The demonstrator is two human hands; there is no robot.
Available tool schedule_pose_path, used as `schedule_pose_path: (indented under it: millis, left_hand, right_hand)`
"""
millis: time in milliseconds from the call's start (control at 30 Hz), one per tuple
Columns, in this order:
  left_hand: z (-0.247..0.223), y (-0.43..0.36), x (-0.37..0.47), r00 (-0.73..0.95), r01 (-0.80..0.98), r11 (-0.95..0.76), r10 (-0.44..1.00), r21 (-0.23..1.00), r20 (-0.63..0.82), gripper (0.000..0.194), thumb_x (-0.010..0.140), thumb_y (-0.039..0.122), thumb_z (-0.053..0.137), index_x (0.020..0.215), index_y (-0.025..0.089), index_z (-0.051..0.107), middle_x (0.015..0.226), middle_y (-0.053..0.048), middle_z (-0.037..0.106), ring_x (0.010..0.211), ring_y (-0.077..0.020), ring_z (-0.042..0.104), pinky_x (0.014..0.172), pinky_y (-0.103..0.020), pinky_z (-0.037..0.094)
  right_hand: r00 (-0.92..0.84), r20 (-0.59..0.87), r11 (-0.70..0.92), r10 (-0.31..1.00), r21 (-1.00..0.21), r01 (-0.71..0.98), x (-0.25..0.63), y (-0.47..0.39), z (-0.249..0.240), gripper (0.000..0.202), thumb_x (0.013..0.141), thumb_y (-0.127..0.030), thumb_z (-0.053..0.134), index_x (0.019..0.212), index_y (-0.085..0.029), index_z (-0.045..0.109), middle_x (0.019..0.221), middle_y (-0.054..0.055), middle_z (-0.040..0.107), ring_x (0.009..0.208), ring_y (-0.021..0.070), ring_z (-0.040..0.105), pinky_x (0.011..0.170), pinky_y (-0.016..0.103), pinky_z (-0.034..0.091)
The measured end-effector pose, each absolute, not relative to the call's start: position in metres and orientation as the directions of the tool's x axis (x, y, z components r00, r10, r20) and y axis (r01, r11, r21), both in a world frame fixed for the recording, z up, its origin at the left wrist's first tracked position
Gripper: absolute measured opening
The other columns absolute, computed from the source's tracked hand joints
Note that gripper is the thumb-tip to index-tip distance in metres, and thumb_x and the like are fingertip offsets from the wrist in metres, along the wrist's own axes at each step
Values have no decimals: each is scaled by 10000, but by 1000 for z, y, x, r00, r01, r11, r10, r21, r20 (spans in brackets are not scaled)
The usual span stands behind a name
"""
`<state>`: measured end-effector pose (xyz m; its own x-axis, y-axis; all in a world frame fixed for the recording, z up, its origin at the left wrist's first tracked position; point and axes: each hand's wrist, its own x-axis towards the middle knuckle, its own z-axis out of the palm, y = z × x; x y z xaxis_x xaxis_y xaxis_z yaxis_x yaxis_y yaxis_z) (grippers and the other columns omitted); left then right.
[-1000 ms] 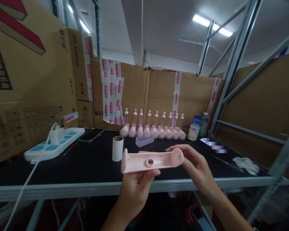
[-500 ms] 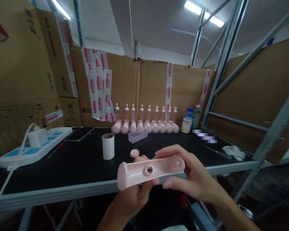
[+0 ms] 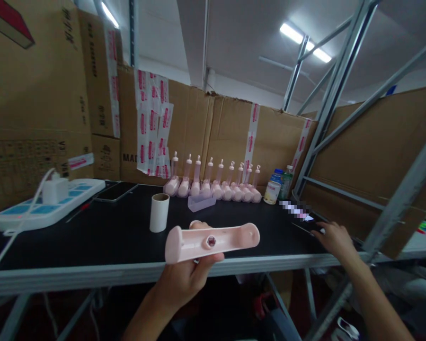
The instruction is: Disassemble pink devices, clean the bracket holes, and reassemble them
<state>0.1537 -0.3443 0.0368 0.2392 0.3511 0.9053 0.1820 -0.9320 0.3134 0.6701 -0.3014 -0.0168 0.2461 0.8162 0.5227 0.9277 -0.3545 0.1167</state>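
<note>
My left hand (image 3: 184,277) grips a long pink plastic shell (image 3: 213,241), held level in front of the table edge. Its open side faces me and shows a small hexagonal hole in the middle. My right hand (image 3: 335,239) is off the shell and lies far right on the black table top (image 3: 110,232), fingers down beside a thin metal tool (image 3: 301,229); whether they grip the tool I cannot tell. A row of several upright pink pieces (image 3: 213,184) stands at the back of the table.
A white tube (image 3: 159,212) stands left of the shell, a clear block (image 3: 201,202) behind it. A power strip with a charger (image 3: 46,201) and a phone (image 3: 115,191) lie at the left. Two bottles (image 3: 279,185) stand by the metal rack posts (image 3: 323,118). Cardboard walls surround the table.
My right hand has let go of the pink shell and moved right to the table's far side. My left hand alone now holds the shell.
</note>
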Motion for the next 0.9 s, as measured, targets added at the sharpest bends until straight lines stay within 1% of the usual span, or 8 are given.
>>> schedule_pose_path:
  millis: [133, 267, 400, 533, 633, 700, 800, 900]
  left_hand:
    - [33, -342, 155, 236, 177, -936, 340, 304, 910, 207, 1012, 377, 519, 1028, 191, 609, 946, -61, 626, 898, -216, 642, 859, -336, 518]
    - [29, -342, 155, 219, 175, -939, 330, 296, 918, 227, 1015, 401, 516, 1047, 198, 614, 943, -56, 630, 875, -211, 633, 885, -347, 512]
    - [30, -346, 155, 225, 169, -936, 343, 310, 912, 249, 1019, 429, 505, 1000, 206, 615, 951, -57, 646, 815, -192, 618, 794, -311, 517]
    - [31, -349, 156, 248, 166, -947, 310, 275, 918, 302, 1019, 477, 495, 946, 207, 611, 901, -48, 644, 763, -176, 608, 719, -291, 502]
    - [32, -352, 156, 261, 196, -943, 313, 268, 913, 325, 1008, 495, 513, 906, 202, 610, 837, -35, 635, 706, -164, 592, 689, -288, 492]
    - [33, -354, 157, 257, 204, -938, 329, 281, 909, 344, 1001, 507, 522, 877, 201, 617, 819, -33, 633, 683, -160, 584, 670, -285, 490]
    - [39, -357, 158, 244, 167, -939, 335, 301, 910, 379, 991, 519, 536, 799, 204, 623, 773, -26, 628, 639, -153, 571, 640, -280, 495]
    - [47, -362, 161, 222, 150, -951, 298, 269, 928, 375, 997, 488, 545, 752, 215, 624, 744, -7, 633, 623, -139, 577, 624, -258, 495]
  right_hand:
    - [225, 487, -310, 844, 101, 945, 682, -304, -35, 266, 890, -308, 588, 946, -142, 789, 954, 185, 739, 965, 333, 697, 919, 433, 468]
    - [219, 625, -185, 749, -120, 975, 659, -312, -21, 158, 827, -292, 641, 773, -195, 754, 789, 118, 717, 744, 298, 685, 718, 392, 474]
    - [271, 746, 131, 608, -431, 893, 605, -334, 24, 143, 820, -389, 720, 846, -255, 762, 647, 34, 703, 541, 256, 641, 515, 339, 439]
    - [192, 828, 555, 527, -506, 661, 527, -374, 77, 182, 809, -404, 788, 964, -310, 812, 855, 62, 756, 675, 212, 661, 526, 273, 490]
    - [335, 811, 595, 479, -581, 556, 475, -399, 104, 218, 730, -286, 880, 933, -285, 802, 736, 47, 704, 565, 167, 610, 454, 246, 455]
    - [386, 807, 705, 446, -583, 405, 449, -409, 114, 180, 705, -257, 894, 832, -243, 767, 703, 42, 662, 537, 148, 575, 434, 254, 417]
    - [318, 869, 861, 379, -457, 223, 420, -418, 119, 150, 761, -289, 856, 784, -215, 728, 678, 31, 603, 565, 160, 554, 479, 308, 436]
    - [156, 945, 930, 289, -315, 190, 402, -423, 116, 196, 791, -389, 844, 853, -231, 745, 693, 38, 635, 640, 215, 614, 580, 396, 529]
